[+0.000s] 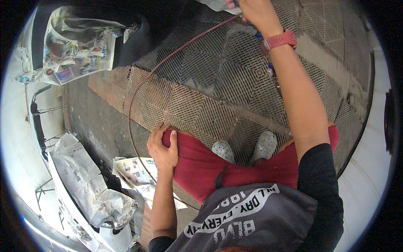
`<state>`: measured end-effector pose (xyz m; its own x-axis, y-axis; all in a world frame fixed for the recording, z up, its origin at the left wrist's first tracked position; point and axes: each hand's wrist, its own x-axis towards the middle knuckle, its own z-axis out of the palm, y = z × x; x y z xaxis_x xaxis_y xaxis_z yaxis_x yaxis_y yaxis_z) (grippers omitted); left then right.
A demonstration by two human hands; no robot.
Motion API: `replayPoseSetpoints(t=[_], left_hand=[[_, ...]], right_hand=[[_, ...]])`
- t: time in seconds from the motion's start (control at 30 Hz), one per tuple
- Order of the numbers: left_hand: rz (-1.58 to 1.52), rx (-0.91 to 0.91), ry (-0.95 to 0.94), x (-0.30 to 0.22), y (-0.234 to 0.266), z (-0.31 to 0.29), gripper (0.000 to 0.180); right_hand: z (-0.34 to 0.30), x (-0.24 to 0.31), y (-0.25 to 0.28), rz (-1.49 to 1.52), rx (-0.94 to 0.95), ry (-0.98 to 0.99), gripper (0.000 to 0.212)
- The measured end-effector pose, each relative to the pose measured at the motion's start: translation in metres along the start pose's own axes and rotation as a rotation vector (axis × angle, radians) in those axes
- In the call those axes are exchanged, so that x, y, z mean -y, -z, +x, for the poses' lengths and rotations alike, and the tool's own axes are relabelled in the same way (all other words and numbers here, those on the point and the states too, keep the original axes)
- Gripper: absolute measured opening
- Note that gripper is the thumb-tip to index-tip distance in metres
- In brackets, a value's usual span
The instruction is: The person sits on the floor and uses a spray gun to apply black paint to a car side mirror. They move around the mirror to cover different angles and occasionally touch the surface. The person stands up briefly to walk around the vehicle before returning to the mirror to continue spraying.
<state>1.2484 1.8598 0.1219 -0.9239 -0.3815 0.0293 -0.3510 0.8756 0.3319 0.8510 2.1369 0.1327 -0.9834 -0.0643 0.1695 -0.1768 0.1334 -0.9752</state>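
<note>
My left hand rests on my left knee, over the red shorts. Its thumb is spread away from the fingers, and it holds nothing. My right arm reaches far forward, so my right hand sits at the top edge of the head view, partly cut off. Its fingers are closed around a small dark thing I cannot make out. A thin reddish-brown hose runs up to this hand and curves back past my left side. Just beyond the right hand lies part of a pale grey-white surface.
Ribbed floor mats lie under my feet in grey clogs. At upper left, newspaper covers part of a dark panel. A white car part with paper masking stands at lower left. Newspaper sheets lie near my left forearm.
</note>
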Motion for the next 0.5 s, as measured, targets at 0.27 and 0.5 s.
replayPoseSetpoints(t=[0.27, 0.5], left_hand=[[0.011, -0.005, 0.001, 0.002, -0.002, 0.003, 0.031], [-0.017, -0.011, -0.033, 0.005, -0.006, 0.007, 0.033]], right_hand=[[-0.071, 0.063, -0.003, 0.045, 0.211, 0.004, 0.061], [-0.075, 0.094, 0.0, 0.079, 0.369, -0.019, 0.055]])
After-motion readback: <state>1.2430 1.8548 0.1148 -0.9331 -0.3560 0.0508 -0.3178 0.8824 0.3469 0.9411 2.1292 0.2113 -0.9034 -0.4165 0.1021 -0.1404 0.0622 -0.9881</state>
